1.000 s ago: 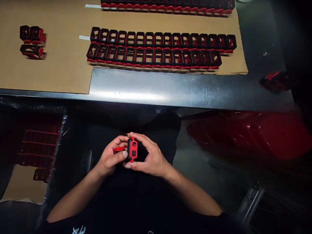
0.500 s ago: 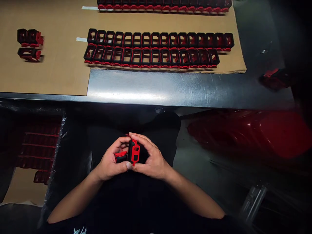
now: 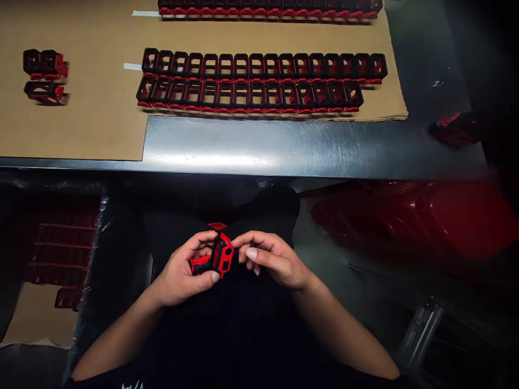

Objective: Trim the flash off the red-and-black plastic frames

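My left hand (image 3: 184, 270) is closed around a red-and-black plastic frame-shaped part (image 3: 224, 256), thumb along its lower side and fingers over its top. The part's red face, with small square and round cut-outs, is turned toward the right. Another red-and-black piece (image 3: 199, 264) lies within the left palm; whether it joins the first cannot be told. A pointed red tip (image 3: 217, 226) shows just above the fingers. My right hand (image 3: 279, 262) has its forefinger stretched to the part's right edge, thumb apart from it and other fingers curled, with nothing visible in its grasp.
Rows of similar black-and-red frames (image 3: 241, 94) stand on cardboard (image 3: 93, 119) over a metal table (image 3: 243, 146). Several more sit at far left (image 3: 42, 92). A plastic-lined box (image 3: 40, 319) holds stacked parts at lower left. A large red object (image 3: 425, 221) lies at right.
My right hand has let go of the part and drawn back to the right, leaving its forefinger at the edge. My left hand keeps its hold. The view has shifted slightly.
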A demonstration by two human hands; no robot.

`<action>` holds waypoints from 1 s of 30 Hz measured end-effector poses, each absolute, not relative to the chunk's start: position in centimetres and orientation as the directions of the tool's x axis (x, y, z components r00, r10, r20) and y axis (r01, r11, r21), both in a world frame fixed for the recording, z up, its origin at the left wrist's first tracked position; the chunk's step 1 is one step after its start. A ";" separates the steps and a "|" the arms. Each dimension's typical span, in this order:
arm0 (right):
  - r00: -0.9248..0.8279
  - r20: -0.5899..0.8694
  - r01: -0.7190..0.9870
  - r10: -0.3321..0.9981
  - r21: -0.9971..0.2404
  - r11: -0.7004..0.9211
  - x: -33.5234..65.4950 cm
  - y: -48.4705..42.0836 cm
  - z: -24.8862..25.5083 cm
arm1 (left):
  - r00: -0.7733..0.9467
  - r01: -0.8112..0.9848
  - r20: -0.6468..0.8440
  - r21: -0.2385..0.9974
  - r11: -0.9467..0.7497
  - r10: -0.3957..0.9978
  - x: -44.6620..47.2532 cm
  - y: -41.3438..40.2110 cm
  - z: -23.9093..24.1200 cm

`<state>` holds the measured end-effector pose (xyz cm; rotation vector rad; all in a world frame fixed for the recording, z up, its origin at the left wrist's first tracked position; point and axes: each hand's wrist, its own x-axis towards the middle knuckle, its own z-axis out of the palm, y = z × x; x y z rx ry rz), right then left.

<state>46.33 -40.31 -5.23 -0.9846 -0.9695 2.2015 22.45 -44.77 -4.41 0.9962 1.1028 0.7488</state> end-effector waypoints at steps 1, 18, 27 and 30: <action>-0.623 -0.432 -0.199 0.652 -0.719 -0.666 46.1 -40.3 -5.3 | 0.312 0.034 -0.369 0.925 0.378 0.876 22.3 -44.8 -4.5; -0.603 -0.465 -0.224 0.648 -0.682 -0.697 44.8 -41.3 -4.7 | 0.214 0.392 -0.231 0.910 0.133 0.949 21.7 -43.4 -4.9; -0.547 -0.321 -0.111 0.773 -0.887 -0.447 44.5 -41.9 -5.6 | 0.134 0.205 -0.265 0.950 0.235 0.955 22.6 -44.4 -4.7; -0.552 -0.263 -0.103 0.791 -0.920 -0.378 44.2 -41.9 -5.8 | 0.137 0.191 -0.206 0.965 0.178 0.969 23.4 -44.7 -4.8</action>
